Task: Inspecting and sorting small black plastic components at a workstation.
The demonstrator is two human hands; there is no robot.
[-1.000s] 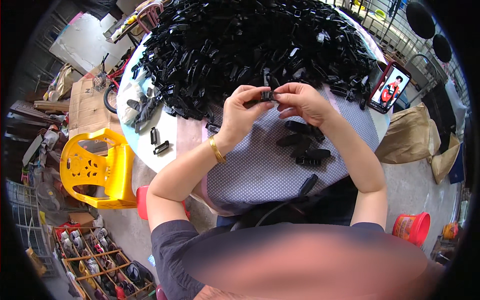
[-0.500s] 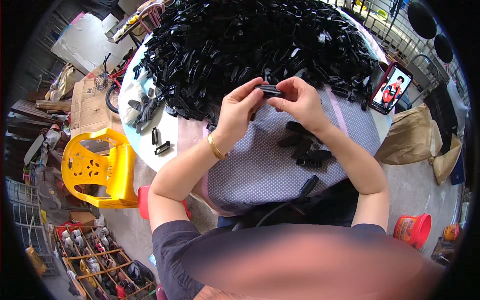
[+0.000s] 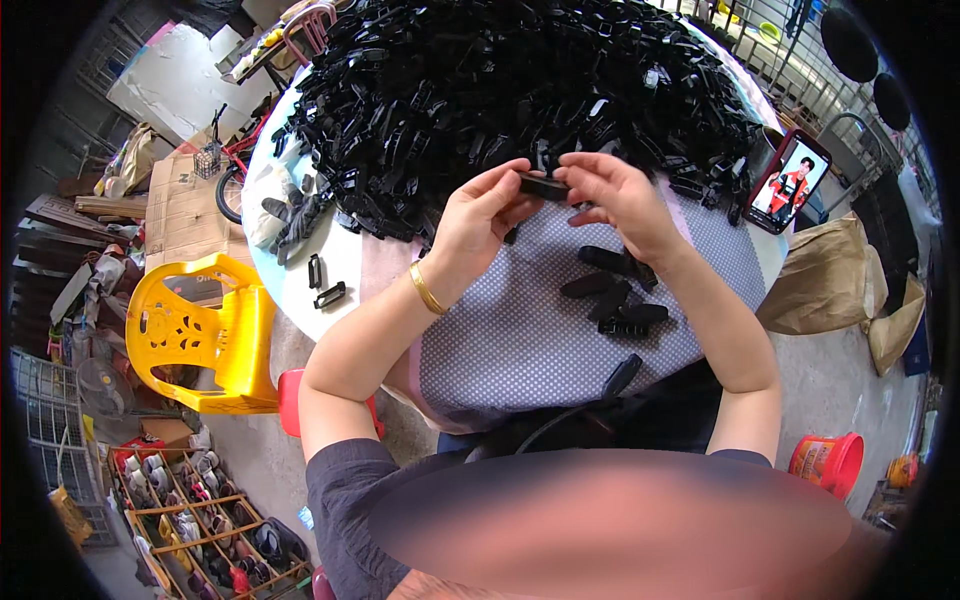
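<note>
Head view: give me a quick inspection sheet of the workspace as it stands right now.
Surface: round table with dotted grey cloth.
Job's things: small black plastic part held between both hands; big heap of black parts behind; few assembled pieces on the cloth.
Clutter: phone propped at right, screen lit.
Grippers: left hand and right hand both pinch the part.
Cables: dark cord at the lap.
Surroundings: yellow plastic chair, orange bucket, brown sacks.
</note>
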